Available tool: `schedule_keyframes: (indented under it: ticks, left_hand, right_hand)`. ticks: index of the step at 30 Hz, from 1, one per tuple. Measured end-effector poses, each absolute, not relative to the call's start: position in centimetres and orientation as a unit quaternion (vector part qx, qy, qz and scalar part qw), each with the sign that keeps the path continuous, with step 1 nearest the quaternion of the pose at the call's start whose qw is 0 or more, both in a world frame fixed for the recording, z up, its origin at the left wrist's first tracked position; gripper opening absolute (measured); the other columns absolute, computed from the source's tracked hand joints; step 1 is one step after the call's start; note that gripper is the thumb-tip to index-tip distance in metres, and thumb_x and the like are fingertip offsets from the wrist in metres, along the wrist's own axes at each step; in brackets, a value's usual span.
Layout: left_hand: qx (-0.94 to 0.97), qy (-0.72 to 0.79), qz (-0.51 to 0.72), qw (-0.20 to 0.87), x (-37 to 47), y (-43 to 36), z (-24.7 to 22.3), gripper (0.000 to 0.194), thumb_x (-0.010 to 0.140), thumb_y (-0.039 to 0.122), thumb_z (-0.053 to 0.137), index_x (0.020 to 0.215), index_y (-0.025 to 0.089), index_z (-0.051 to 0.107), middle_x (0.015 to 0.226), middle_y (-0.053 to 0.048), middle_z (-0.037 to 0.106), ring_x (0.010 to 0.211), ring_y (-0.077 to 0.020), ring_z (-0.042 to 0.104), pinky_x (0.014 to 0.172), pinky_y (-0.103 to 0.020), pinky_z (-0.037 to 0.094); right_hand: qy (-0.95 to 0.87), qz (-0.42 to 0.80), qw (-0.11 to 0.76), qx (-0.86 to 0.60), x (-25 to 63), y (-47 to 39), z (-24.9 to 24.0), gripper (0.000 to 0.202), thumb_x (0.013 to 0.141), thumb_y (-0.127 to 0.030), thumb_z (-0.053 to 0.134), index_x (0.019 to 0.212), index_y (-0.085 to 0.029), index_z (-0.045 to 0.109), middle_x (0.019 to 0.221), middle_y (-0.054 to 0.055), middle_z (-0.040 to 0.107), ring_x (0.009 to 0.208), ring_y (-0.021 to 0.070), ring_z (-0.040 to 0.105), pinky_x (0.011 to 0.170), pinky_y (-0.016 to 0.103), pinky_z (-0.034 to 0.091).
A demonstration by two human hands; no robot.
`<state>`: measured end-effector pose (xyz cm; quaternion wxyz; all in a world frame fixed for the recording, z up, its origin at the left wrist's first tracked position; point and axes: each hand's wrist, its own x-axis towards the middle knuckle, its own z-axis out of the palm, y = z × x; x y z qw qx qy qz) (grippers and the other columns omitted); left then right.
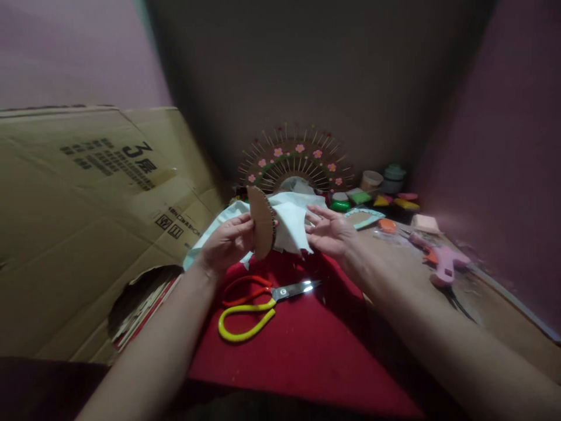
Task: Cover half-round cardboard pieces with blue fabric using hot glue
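Note:
My left hand (232,238) grips a curved piece of brown cardboard (262,225), held upright with its corrugated edge facing right. Behind it spreads a pale mint cloth (291,219), its cut edge hanging toward me. At the right side of that cloth is my right hand (331,231), palm partly up and fingers spread; whether the fingertips touch the fabric I cannot tell. Below both hands, scissors (280,294) with one red and one yellow handle lie on the red cloth (307,345), blades pointing right.
On the left leans a large cardboard box (87,234) with a round hole. A flower-decorated stick fan (298,155) stands at the back. To the right lie a pink glue gun (447,263), a mint-edged cardboard piece (363,218), a green-based jar (340,202) and colourful packets (405,203).

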<state>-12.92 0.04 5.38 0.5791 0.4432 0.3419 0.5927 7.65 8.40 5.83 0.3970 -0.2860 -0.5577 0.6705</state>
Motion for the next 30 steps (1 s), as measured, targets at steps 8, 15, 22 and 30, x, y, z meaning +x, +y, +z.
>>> schedule_keyframes:
  ticks: [8,15,22,30]
  left_hand:
    - [0.387,0.368,0.6,0.596,-11.9,0.2,5.5,0.028,0.081,0.013,0.06,0.108,0.008,0.065,0.113,-0.016,0.068,0.104,-0.0297,0.064,0.081,-0.04,0.055]
    - [0.283,0.392,0.619,0.619,-14.4,1.4,4.0,0.016,0.082,0.011,0.056,0.095,0.013,0.066,0.077,-0.006,0.073,0.066,-0.019,0.069,0.077,-0.044,0.057]
    - [0.267,0.358,0.623,0.642,-12.0,1.0,4.3,0.021,0.08,0.008,0.053,0.096,0.007,0.067,0.086,-0.014,0.073,0.073,-0.0251,0.07,0.076,-0.048,0.057]
    - [0.219,0.327,0.72,0.571,-12.7,2.2,3.6,0.016,0.078,0.007,0.052,0.08,0.012,0.067,0.073,-0.006,0.074,0.068,-0.0174,0.07,0.075,-0.033,0.058]
  right_hand:
    - [-0.467,0.742,0.367,-0.312,5.6,6.6,4.5,0.062,0.057,0.002,0.056,0.117,-0.014,0.06,0.08,0.002,0.067,0.062,0.0132,0.058,0.064,0.026,0.048]
    - [-0.32,0.803,0.432,-0.259,8.7,9.9,8.1,0.051,0.068,-0.004,0.046,0.117,-0.013,0.057,0.072,0.001,0.067,0.062,0.0133,0.062,0.063,0.025,0.052]
    - [-0.306,0.833,0.438,-0.147,10.2,11.2,8.0,0.053,0.072,-0.008,0.044,0.123,-0.017,0.057,0.062,0.0,0.067,0.049,0.014,0.06,0.052,0.027,0.052]
    - [-0.279,0.835,0.463,-0.101,10.0,10.9,9.9,0.056,0.07,-0.006,0.043,0.122,-0.022,0.057,0.067,-0.002,0.068,0.057,0.0143,0.063,0.073,0.038,0.056]
